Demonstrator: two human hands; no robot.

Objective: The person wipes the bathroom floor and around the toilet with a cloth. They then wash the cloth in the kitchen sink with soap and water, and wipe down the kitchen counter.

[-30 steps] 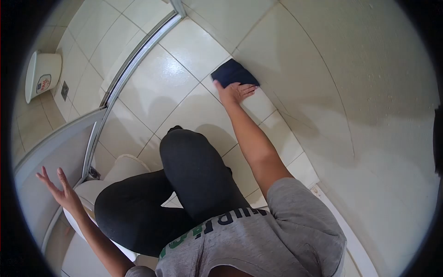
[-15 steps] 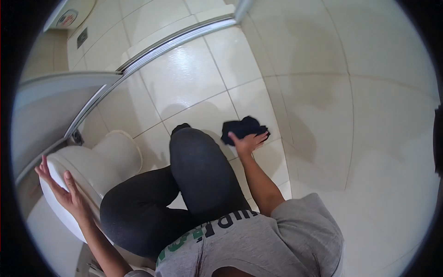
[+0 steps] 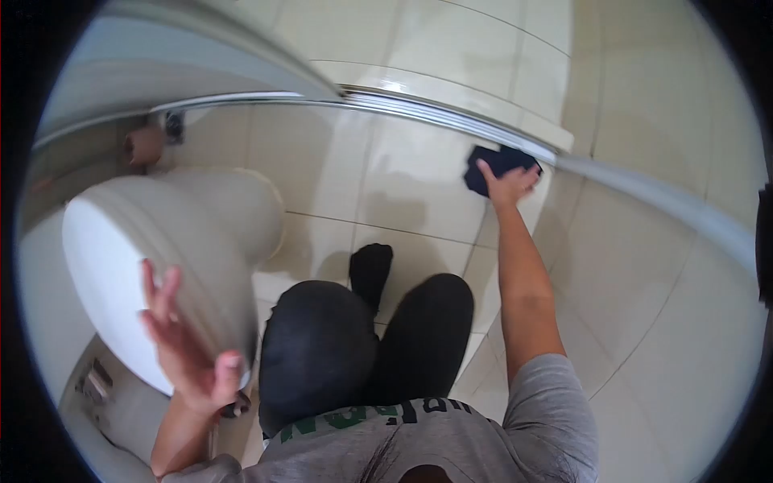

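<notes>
A dark blue cloth (image 3: 481,171) lies on the pale floor tiles (image 3: 415,173) in the corner between the metal door track and the wall. My right hand (image 3: 511,183) presses on it from above, palm down with the fingers spread. My left hand (image 3: 189,350) is raised in the air in front of the white toilet (image 3: 145,266), its fingers apart and nothing in it.
A silver sliding-door track (image 3: 435,117) crosses the floor ahead, with a glass panel (image 3: 193,60) at the upper left. The tiled wall (image 3: 644,266) stands at the right. My bent knees and a black-socked foot (image 3: 370,270) are in the middle.
The view has turned and shifted. My right hand has moved the cloth along the floor into the corner by the track. My left hand has stayed raised and is now in front of the toilet.
</notes>
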